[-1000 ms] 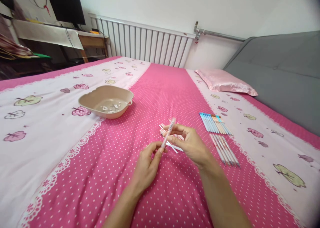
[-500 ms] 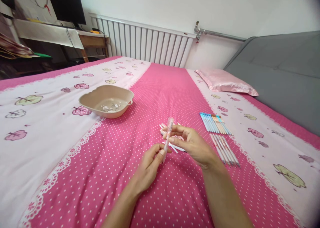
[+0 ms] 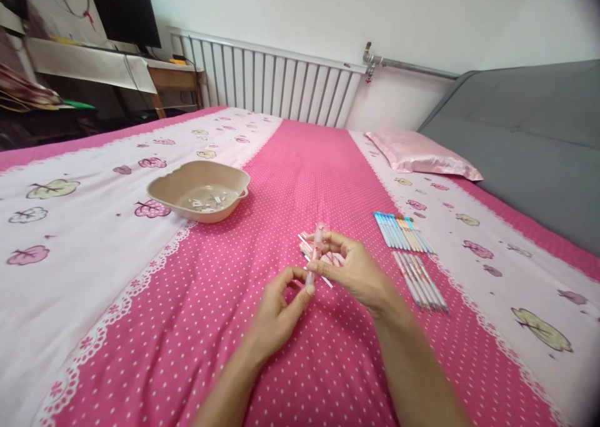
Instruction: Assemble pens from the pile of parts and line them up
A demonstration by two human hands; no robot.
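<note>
A slim pinkish-white pen (image 3: 319, 242) stands nearly upright between my two hands. My right hand (image 3: 349, 267) pinches its upper and middle part between thumb and fingers. The thumb and forefinger of my left hand (image 3: 281, 311) close around its lower end. Behind the fingers lies a small heap of pink and white pen parts (image 3: 305, 247), partly hidden by my right hand; white strips (image 3: 327, 282) stick out below it. To the right, a row of white and pink pens (image 3: 422, 281) lies side by side, below a row of blue and peach pens (image 3: 404, 232).
A beige basin (image 3: 199, 211) with small white bits inside sits to the left on the pink dotted bedspread (image 3: 210, 327). A pink pillow (image 3: 422, 154) lies against the grey headboard (image 3: 520, 127). A radiator (image 3: 267, 80) and a desk with a monitor (image 3: 124, 14) stand at the back.
The pen has turned about its length, so the dark lettering no longer shows. My left fingers have loosened and re-closed at its lower end; my right hand has shifted slightly left.
</note>
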